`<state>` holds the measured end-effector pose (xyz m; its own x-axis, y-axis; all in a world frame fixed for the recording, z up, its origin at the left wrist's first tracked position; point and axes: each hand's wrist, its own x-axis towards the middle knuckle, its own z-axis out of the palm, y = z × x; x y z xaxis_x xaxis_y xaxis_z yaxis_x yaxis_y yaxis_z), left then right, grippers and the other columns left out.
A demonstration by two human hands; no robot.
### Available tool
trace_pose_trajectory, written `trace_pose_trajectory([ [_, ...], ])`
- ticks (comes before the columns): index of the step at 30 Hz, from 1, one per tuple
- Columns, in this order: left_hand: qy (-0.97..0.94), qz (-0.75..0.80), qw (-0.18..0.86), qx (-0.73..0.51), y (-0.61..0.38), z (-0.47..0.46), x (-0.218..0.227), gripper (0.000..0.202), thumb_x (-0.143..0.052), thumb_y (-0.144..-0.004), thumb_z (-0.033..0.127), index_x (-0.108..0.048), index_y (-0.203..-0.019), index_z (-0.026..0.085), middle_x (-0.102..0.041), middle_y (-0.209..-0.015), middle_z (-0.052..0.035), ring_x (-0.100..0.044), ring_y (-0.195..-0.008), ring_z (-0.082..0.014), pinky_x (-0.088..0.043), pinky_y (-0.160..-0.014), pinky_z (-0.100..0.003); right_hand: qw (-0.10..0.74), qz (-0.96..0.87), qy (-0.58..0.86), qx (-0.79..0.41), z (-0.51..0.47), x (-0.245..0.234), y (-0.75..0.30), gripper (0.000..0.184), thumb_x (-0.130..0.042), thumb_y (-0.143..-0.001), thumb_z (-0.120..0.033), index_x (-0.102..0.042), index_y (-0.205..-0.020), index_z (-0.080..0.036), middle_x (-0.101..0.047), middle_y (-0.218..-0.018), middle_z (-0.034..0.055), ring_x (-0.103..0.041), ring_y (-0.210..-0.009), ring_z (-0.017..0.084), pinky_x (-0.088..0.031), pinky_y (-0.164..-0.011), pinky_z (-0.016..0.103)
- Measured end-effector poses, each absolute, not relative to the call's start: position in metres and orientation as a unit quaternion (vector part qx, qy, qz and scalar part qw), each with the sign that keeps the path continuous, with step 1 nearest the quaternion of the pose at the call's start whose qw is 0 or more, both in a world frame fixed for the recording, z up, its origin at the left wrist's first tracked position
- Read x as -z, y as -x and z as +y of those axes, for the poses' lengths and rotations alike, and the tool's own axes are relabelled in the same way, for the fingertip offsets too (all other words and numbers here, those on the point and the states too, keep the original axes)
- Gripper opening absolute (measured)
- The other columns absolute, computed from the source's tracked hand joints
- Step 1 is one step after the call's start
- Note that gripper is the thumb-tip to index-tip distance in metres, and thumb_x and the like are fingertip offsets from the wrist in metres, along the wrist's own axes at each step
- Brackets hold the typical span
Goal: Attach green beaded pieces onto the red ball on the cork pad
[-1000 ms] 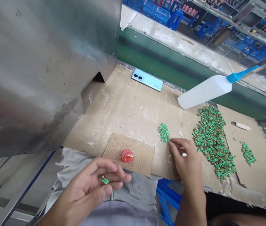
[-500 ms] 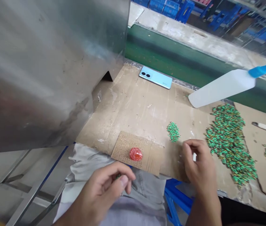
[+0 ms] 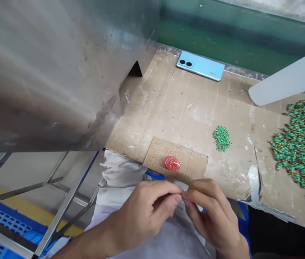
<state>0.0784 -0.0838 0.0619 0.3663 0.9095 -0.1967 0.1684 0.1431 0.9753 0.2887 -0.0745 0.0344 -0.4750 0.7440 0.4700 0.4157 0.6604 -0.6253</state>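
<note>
My left hand (image 3: 144,212) and my right hand (image 3: 208,212) meet over my lap, just below the table's near edge. The fingertips of both pinch together on a tiny part, which is almost fully hidden between them. A red blob (image 3: 172,163) sits on a small cardboard piece (image 3: 192,165) directly above my hands. A small heap of green parts (image 3: 221,137) lies farther up and to the right. A large heap of green parts (image 3: 300,147) covers the right side of the cardboard-covered table (image 3: 184,108).
A big sheet-metal housing (image 3: 55,68) fills the left. A light blue phone (image 3: 200,65) lies at the table's far edge. A white plastic bottle (image 3: 287,81) lies on its side at the upper right. Metal frame bars (image 3: 66,201) and blue crates show lower left.
My right hand left the table and came down to join my left hand over my lap. The fingertips now pinch together. My view shifted down and left.
</note>
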Motion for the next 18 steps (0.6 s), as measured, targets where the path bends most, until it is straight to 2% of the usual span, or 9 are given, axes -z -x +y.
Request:
trace_pose_trajectory([
  [3, -0.605, 0.460, 0.556, -0.337, -0.078, -0.082, -0.063, 0.018, -0.059, -0.102, 0.014, -0.075, -0.092, 0.015, -0.072, -0.076, -0.0019, -0.060, -0.067, -0.0141, -0.045, -0.065, -0.026, 0.383, -0.819, 0.344, -0.254, -0.073, -0.038, -0.288, 0.031, -0.063, -0.092, 0.003, -0.067, -0.115, -0.018, -0.071, -0.096, 0.0061, -0.070, -0.083, 0.018, -0.061, -0.070, 0.030],
  [6, -0.617, 0.461, 0.538, -0.342, -0.077, -0.082, -0.064, 0.018, -0.060, -0.100, 0.011, -0.075, -0.091, 0.014, -0.069, -0.073, -0.0011, -0.056, -0.063, -0.0130, -0.043, -0.061, -0.026, 0.380, -0.817, 0.326, -0.286, -0.070, -0.043, -0.289, 0.029, -0.063, -0.092, 0.004, -0.066, -0.113, -0.016, -0.070, -0.097, 0.0067, -0.070, -0.085, 0.017, -0.061, -0.072, 0.030],
  [14, -0.625, 0.449, 0.549, -0.326, -0.072, -0.084, -0.064, 0.015, -0.061, -0.098, 0.014, -0.074, -0.091, 0.016, -0.069, -0.071, -0.0010, -0.054, -0.059, -0.0129, -0.041, -0.058, -0.027, 0.314, -0.844, 0.302, -0.313, -0.063, -0.049, -0.296, 0.021, -0.060, -0.097, -0.002, -0.066, -0.111, -0.016, -0.072, -0.093, 0.0061, -0.069, -0.079, 0.017, -0.059, -0.066, 0.030],
  [18, -0.612, 0.460, 0.562, -0.314, -0.071, -0.080, -0.065, 0.016, -0.060, -0.096, 0.013, -0.073, -0.087, 0.016, -0.066, -0.068, 0.0008, -0.051, -0.059, -0.0114, -0.039, -0.057, -0.025, 0.315, -0.849, 0.293, -0.306, -0.060, -0.049, -0.293, 0.020, -0.062, -0.098, -0.002, -0.068, -0.111, -0.016, -0.074, -0.091, 0.0057, -0.071, -0.076, 0.017, -0.059, -0.066, 0.030],
])
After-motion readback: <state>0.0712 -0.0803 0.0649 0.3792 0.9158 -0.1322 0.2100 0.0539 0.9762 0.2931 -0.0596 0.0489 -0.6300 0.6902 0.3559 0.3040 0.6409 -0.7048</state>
